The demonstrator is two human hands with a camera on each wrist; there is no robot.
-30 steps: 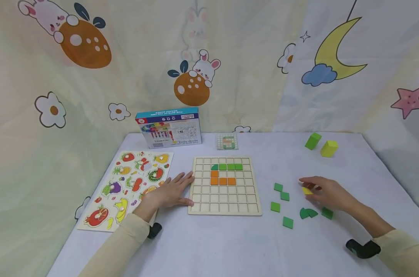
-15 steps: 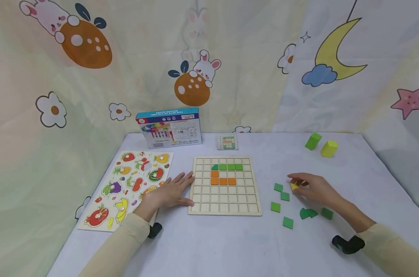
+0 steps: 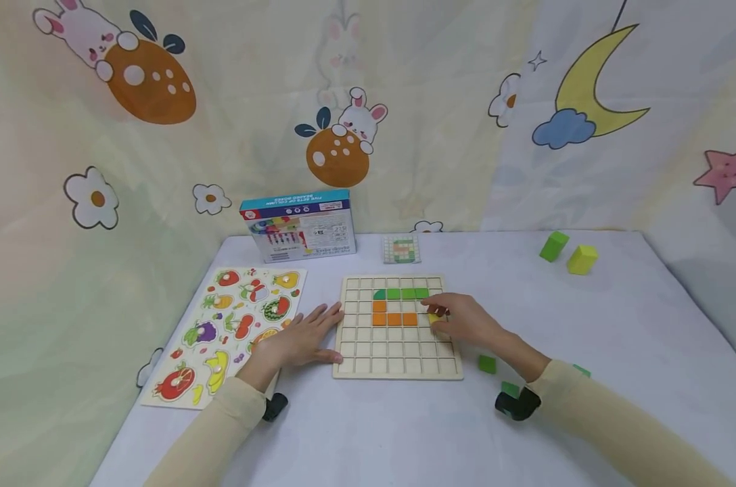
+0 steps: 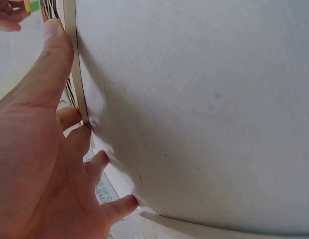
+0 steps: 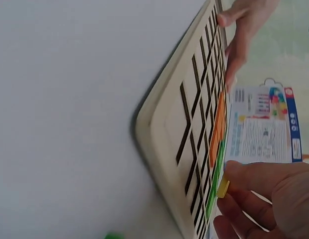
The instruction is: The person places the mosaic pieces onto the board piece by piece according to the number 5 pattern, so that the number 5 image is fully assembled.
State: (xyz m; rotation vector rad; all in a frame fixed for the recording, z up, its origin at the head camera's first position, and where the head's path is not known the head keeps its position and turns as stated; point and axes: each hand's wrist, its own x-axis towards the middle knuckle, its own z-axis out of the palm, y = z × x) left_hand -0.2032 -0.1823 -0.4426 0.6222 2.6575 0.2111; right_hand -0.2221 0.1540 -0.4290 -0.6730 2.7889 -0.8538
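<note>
Right hand [image 3: 469, 321] now over board [image 3: 395, 350], pinching yellow tile [image 5: 223, 188], thickness visible in right-wrist view, not head; left hand [image 3: 299, 340] spread.

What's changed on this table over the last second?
The right hand moved left, carrying the yellow tile to the right part of the wooden grid board. The left hand stayed at the board's left edge; the board's orange tiles and green tiles stayed put.

yellow tile [image 5: 223, 188] | board [image 3: 398, 348] — cream, dark-lined grid | green tiles [image 3: 408, 293] | orange tiles [image 3: 394, 319] | puzzle sheet [image 3: 223, 343] — white, multicoloured fruit pattern
</note>
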